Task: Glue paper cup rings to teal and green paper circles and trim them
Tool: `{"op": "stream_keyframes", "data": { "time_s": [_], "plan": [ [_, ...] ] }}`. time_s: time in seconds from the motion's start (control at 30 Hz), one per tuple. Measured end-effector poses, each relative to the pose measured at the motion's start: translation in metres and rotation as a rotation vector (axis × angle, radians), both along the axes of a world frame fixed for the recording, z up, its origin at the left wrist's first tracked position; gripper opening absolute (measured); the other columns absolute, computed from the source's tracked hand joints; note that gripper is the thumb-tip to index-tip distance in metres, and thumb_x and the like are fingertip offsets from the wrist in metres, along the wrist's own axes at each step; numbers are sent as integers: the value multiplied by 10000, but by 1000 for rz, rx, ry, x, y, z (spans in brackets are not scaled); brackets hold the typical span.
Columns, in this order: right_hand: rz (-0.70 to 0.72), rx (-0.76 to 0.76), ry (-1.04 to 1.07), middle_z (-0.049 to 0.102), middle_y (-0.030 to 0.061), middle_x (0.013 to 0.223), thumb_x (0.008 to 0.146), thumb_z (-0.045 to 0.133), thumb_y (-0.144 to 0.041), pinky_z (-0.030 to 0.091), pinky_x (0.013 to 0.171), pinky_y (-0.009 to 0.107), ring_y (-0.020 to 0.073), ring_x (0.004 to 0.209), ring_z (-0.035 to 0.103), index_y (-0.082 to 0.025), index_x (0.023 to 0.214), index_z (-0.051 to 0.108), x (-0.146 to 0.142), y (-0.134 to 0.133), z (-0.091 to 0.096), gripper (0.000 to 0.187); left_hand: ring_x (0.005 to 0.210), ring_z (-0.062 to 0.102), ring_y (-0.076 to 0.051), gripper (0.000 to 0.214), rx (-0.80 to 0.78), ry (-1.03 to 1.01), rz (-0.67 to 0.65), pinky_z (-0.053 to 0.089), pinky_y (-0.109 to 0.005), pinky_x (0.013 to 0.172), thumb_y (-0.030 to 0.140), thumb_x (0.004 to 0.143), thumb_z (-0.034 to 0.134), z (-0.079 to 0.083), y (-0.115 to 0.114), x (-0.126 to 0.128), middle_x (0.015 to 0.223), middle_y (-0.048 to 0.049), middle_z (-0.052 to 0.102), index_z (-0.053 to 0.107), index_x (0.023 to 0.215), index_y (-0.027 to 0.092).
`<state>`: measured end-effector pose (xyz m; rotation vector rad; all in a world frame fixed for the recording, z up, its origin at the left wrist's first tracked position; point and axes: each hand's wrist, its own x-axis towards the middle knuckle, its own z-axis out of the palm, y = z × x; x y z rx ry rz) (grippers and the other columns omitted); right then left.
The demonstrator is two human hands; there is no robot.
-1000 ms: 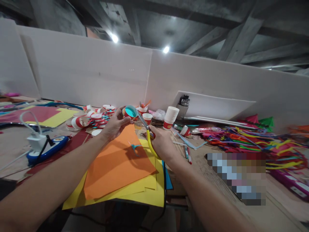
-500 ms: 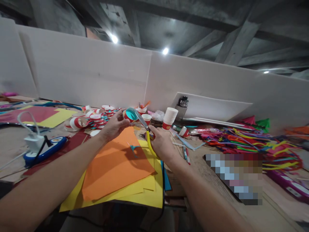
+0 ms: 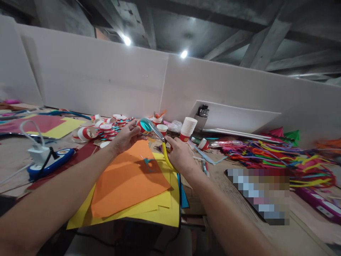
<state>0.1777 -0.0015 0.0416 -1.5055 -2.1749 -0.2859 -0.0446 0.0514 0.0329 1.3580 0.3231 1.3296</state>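
Note:
My left hand [image 3: 127, 138] holds a small red paper cup piece with a teal disc [image 3: 145, 124] on its face, pinched between thumb and fingers. Yellow-handled scissors [image 3: 165, 153] are gripped in my right hand [image 3: 179, 153], their blades pointing up and left to the rim of the teal disc. Whether the blades bite into the paper I cannot tell. Beneath both hands lie an orange sheet [image 3: 128, 181] and yellow sheets [image 3: 170, 213], with a teal paper scrap [image 3: 149, 163] on the orange one.
Several cut red-and-white cup pieces [image 3: 106, 129] are heaped at the back left. A stack of paper cups [image 3: 188, 127] and a dark bottle [image 3: 202, 117] stand at the back. Colourful pipe cleaners [image 3: 255, 154] spread rightward. A blue power strip [image 3: 50, 164] lies left, a blurred-out flat object [image 3: 255, 197] right.
The cup piece has turned slightly and shifted a little right in my left hand. The scissors stay at its rim, and the camera view has moved slightly.

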Motion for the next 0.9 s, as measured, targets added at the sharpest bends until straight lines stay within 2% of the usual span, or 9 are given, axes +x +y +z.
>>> {"op": "stream_keyframes", "data": {
  "time_s": [0.2, 0.4, 0.67, 0.9],
  "plan": [
    [22, 11, -1, 652, 95, 995, 895, 466, -366, 402, 688, 290, 217, 831, 612, -233, 1241, 587, 0, 2, -2, 390, 862, 707, -216, 508, 13, -4, -9, 583, -230, 656, 444, 688, 756, -2, 2, -1, 1004, -109, 701, 571, 1054, 145],
    [22, 26, -11, 668, 89, 980, 889, 468, -354, 402, 706, 296, 222, 846, 619, -230, 1231, 595, 0, 1, -1, 385, 862, 706, -213, 488, 30, 14, -11, 582, -231, 658, 465, 699, 741, 1, 1, -4, 958, -107, 709, 600, 1027, 133],
    [32, 31, -20, 679, 81, 969, 892, 480, -352, 404, 703, 288, 220, 852, 629, -242, 1206, 608, 0, 0, -1, 357, 837, 712, -233, 458, -54, -30, -6, 575, -263, 641, 548, 766, 640, 1, 4, -6, 899, -106, 730, 662, 980, 144],
    [-2, 3, -24, 642, 93, 1011, 874, 494, -412, 409, 663, 288, 221, 828, 623, -252, 1273, 563, 0, -1, 0, 435, 841, 711, -238, 441, -76, 14, -64, 584, -290, 675, 480, 780, 658, -3, 2, -4, 952, -108, 722, 630, 1074, 153]
  ]
}}
